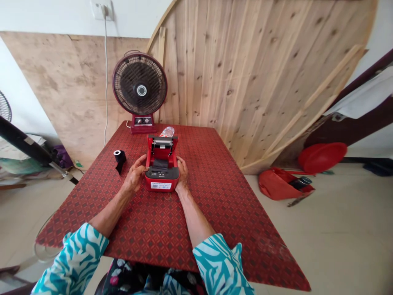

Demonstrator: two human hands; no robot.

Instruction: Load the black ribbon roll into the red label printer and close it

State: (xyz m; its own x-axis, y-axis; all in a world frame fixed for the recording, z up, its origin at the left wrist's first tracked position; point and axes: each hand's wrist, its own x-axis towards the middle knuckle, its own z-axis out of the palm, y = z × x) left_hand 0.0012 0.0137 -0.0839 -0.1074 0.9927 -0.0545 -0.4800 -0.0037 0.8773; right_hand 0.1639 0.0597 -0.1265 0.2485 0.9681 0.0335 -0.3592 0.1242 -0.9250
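A small red and black label printer [161,184] stands on the patterned red tabletop with its lid [162,141] raised. Dark material [161,164] lies inside its bay. Along the printer's left side rests my left hand [136,174], fingers curled against the casing and thumb near the front corner. My right hand [182,173] grips the opposite side, its fingers partly hidden behind the casing. Left of the printer, apart from my hand, is a black roll [120,155] with a white core and a loose tail end.
A dark red table fan [140,88] stands at the table's back left. Behind the printer lies a clear plastic bottle [168,131]. Wooden boards [227,73] lean against the wall behind the table [233,213]. On the floor at right are a red bag [273,184] and red basin [322,157].
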